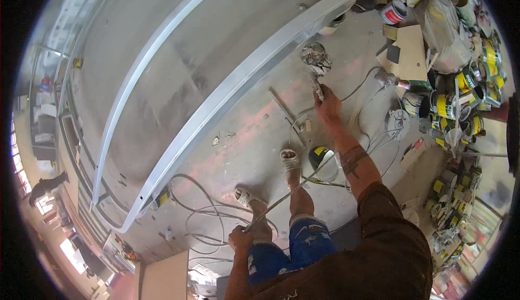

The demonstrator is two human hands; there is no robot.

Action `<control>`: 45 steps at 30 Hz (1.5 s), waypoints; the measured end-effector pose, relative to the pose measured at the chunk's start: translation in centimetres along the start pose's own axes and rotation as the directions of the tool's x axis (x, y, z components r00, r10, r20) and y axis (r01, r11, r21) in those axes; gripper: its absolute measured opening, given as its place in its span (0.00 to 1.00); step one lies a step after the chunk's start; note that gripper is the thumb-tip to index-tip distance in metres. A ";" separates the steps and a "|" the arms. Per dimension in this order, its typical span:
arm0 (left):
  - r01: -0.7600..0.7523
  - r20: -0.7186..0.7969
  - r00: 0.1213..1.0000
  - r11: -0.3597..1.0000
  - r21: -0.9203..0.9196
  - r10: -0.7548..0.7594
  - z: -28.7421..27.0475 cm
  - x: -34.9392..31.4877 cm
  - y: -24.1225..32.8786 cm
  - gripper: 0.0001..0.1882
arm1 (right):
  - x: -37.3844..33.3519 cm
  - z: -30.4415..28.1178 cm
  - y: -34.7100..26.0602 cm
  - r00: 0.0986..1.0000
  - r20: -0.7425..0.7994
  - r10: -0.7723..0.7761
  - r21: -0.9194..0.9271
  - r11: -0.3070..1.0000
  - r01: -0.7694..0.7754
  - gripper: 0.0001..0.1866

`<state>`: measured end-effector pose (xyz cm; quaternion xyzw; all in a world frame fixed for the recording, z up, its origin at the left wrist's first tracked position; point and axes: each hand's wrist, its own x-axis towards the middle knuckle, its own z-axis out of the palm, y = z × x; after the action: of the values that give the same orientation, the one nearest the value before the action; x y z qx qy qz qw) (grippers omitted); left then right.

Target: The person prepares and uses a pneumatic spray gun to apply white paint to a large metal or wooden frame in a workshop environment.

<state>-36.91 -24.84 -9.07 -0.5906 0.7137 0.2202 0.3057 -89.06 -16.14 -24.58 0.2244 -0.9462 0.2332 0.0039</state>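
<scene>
My right hand (328, 106) is closed round the handle of a paint spray gun (316, 62), its cup coated in dried paint. The gun is held out in front of me, to the right of a long pale grey beam (233, 86) and apart from it. My left hand (240, 239), low and near my legs, is closed on an air hose (287, 196) that runs up to the right past my right forearm. Its fingers are partly hidden from this angle. A second long pale beam (142, 64) lies farther left.
Paint cans (444, 105) with yellow labels crowd the right side, near a clear plastic bag (445, 34) and cardboard (410, 51). Loops of hose (203, 213) lie by my feet. An open can (323, 162) stands near my right foot. A thin strip (281, 108) lies on the floor.
</scene>
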 end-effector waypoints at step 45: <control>-0.020 0.036 0.999 0.996 -0.083 0.023 3.7 5.6 -2.4 0.16 | -3.4 4.1 -2.9 0.963 -0.212 -0.165 -0.150 0.980 0.134 0.35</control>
<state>-34.57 -26.81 -15.56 -0.5906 0.7045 0.2639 0.2919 -84.38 -18.83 -27.34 0.2670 -0.9336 0.1918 0.1428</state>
